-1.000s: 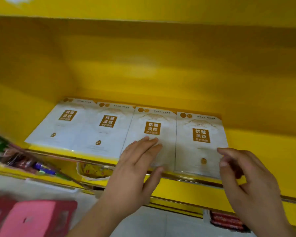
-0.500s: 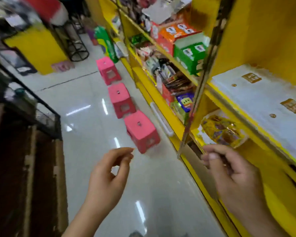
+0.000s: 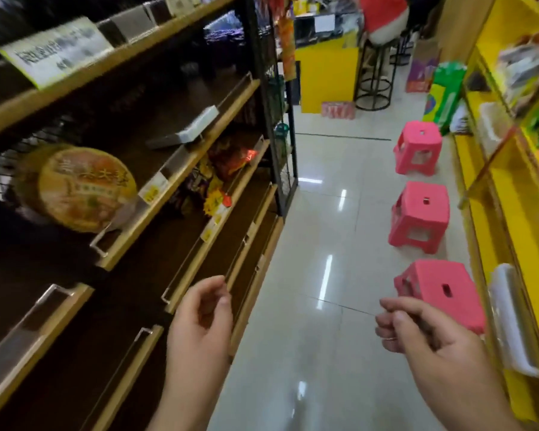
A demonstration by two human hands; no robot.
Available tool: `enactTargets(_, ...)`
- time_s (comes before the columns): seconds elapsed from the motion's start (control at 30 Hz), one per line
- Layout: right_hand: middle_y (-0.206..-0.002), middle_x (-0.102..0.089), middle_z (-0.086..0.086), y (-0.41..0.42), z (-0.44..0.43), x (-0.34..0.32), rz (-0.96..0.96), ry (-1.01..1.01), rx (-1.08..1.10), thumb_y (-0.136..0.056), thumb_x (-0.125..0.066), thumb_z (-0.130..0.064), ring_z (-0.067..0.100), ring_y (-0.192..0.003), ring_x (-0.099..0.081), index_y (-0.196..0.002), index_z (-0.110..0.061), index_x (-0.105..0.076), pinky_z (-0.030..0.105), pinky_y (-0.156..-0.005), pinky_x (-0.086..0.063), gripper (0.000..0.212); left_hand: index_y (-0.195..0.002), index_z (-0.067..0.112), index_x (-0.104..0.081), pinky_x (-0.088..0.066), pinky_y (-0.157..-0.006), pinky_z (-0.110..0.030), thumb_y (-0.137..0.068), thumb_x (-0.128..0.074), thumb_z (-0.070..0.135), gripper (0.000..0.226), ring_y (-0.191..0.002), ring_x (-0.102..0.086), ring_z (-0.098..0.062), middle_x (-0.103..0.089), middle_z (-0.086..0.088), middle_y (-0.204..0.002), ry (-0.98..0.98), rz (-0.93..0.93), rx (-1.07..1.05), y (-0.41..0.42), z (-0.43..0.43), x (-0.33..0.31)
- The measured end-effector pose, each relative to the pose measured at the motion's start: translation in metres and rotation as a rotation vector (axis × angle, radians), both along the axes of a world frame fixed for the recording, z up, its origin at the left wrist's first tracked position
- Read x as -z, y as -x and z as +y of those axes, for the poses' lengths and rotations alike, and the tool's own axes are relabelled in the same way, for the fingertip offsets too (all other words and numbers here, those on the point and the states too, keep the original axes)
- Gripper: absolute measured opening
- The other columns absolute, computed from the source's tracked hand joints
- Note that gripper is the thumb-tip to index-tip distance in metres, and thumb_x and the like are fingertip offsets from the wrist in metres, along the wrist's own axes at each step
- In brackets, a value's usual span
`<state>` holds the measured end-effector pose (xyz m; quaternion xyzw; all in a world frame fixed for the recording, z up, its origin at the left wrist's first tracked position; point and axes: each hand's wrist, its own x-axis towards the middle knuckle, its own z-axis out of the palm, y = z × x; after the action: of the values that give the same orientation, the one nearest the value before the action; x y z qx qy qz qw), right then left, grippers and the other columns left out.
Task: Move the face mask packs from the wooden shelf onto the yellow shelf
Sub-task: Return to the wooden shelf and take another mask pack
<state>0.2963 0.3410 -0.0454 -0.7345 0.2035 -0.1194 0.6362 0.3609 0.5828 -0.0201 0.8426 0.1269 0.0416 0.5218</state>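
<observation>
Much of the wooden shelf [image 3: 181,181] is dark and smeared, so the boards behind its pale front edges are hard to read. A flat white stack [image 3: 189,129] lies on the second board up, well above the left hand; it may be the face mask packs, but no print on it can be made out. On the same board, nearer the camera, a round noodle bowl [image 3: 81,188] leans on its side, its lid lettering blurred. One board lower, just beyond the bowl, sits a jumble of snack bags [image 3: 224,164] whose labels cannot be read. A white sign [image 3: 56,49] on the top board is too blurred to read.

The yellow shelf [image 3: 511,194] runs along the far side of the aisle from the wooden shelf and is cut off by the frame edge; its goods are only streaks of colour, and no packs can be seen on it here.

The left hand [image 3: 199,325] hangs just in front of the wooden shelf's lower boards, fingers loosely curled, thumb near the forefinger, holding nothing and touching nothing. The right hand [image 3: 427,334] is over the floor, well apart from the wooden shelf, half curled and empty. Three pink stools [image 3: 419,213] stand in a row beside the yellow shelf.
</observation>
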Motion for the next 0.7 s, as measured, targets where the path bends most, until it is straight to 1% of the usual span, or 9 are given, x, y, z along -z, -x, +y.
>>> enactTargets(0.07,-0.08,-0.079,0.0,-0.037,0.013,0.002,0.012,-0.047,-0.045,-0.091,-0.057,0.005,0.01,-0.065,-0.074,-0.08,-0.018,-0.077,0.021,-0.061,-0.059,0.032,-0.115,0.033,-0.063,-0.054,-0.093,-0.029,-0.096,-0.057,0.018,0.025,-0.098,-0.066,0.001,-0.068,0.013,-0.106,0.089,0.029,-0.097,-0.023,0.013,-0.011)
enactTargets(0.13,-0.082,-0.079,0.002,-0.07,0.02,0.003,0.016,-0.072,-0.069,-0.091,-0.057,0.003,0.011,-0.068,-0.075,-0.085,-0.021,-0.078,0.024,-0.063,-0.06,0.033,-0.119,0.029,-0.063,-0.053,-0.096,-0.033,-0.097,-0.055,0.022,0.025,-0.103,-0.067,-0.006,-0.069,0.009,-0.109,0.158,0.069,-0.141,-0.047,0.021,-0.02)
enactTargets(0.23,-0.082,-0.08,0.002,-0.128,0.021,0.005,0.038,-0.11,-0.11,-0.091,-0.058,0.005,0.012,-0.069,-0.075,-0.084,-0.017,-0.076,0.024,-0.062,-0.06,0.029,-0.119,0.026,-0.064,-0.053,-0.097,-0.038,-0.098,-0.052,0.025,0.024,-0.104,-0.068,-0.012,-0.071,0.005,-0.111,0.251,0.139,-0.209,-0.095,0.028,-0.02)
enactTargets(0.33,-0.081,-0.08,0.003,-0.187,0.012,0.011,0.073,-0.121,-0.161,-0.09,-0.058,0.005,0.016,-0.071,-0.075,-0.088,-0.014,-0.075,0.022,-0.059,-0.06,0.025,-0.121,0.019,-0.065,-0.054,-0.096,-0.042,-0.1,-0.05,0.024,0.026,-0.105,-0.069,-0.02,-0.072,-0.002,-0.112,0.403,0.285,-0.243,-0.142,0.025,-0.015)
enactTargets(0.47,-0.08,-0.079,0.009,-0.273,0.0,0.012,0.164,-0.163,-0.249,-0.091,-0.059,0.003,0.017,-0.069,-0.075,-0.088,-0.009,-0.075,0.028,-0.063,-0.063,0.02,-0.116,0.011,-0.067,-0.054,-0.095,-0.048,-0.099,-0.053,0.019,0.024,-0.103,-0.07,-0.03,-0.073,-0.012,-0.109,0.608,0.411,-0.341,-0.203,0.014,-0.013)
enactTargets(0.53,-0.083,-0.078,0.014,-0.316,-0.002,0.006,0.198,-0.184,-0.294,-0.093,-0.058,0.0,0.018,-0.069,-0.074,-0.088,-0.009,-0.075,0.032,-0.066,-0.063,0.02,-0.113,0.006,-0.068,-0.054,-0.095,-0.05,-0.097,-0.056,0.017,0.022,-0.103,-0.069,-0.035,-0.072,-0.019,-0.109,0.743,0.417,-0.42,-0.233,0.012,-0.02)
enactTargets(0.57,-0.084,-0.078,0.015,-0.338,-0.002,0.002,0.212,-0.188,-0.306,-0.094,-0.058,-0.002,0.021,-0.073,-0.074,-0.088,-0.01,-0.075,0.036,-0.069,-0.063,0.02,-0.113,0.005,-0.067,-0.053,-0.096,-0.05,-0.096,-0.057,0.017,0.022,-0.103,-0.069,-0.035,-0.072,-0.02,-0.109,0.797,0.406,-0.445,-0.248,0.013,-0.021)
enactTargets(0.63,-0.083,-0.079,0.009,-0.379,0.003,-0.006,0.222,-0.154,-0.346,-0.095,-0.058,-0.008,0.027,-0.082,-0.074,-0.089,-0.015,-0.075,0.042,-0.078,-0.06,0.019,-0.118,0.006,-0.064,-0.051,-0.099,-0.05,-0.097,-0.055,0.019,0.026,-0.104,-0.07,-0.035,-0.073,-0.02,-0.11,0.861,0.373,-0.478,-0.276,0.019,-0.025)
enactTargets(0.7,-0.083,-0.079,0.004,-0.421,0.014,-0.015,0.22,-0.103,-0.397,-0.097,-0.057,-0.015,0.025,-0.088,-0.074,-0.091,-0.019,-0.076,0.043,-0.083,-0.059,0.02,-0.125,0.008,-0.059,-0.052,-0.099,-0.047,-0.099,-0.051,0.024,0.031,-0.105,-0.069,-0.033,-0.071,-0.018,-0.113,0.876,0.326,-0.491,-0.309,0.029,-0.026)
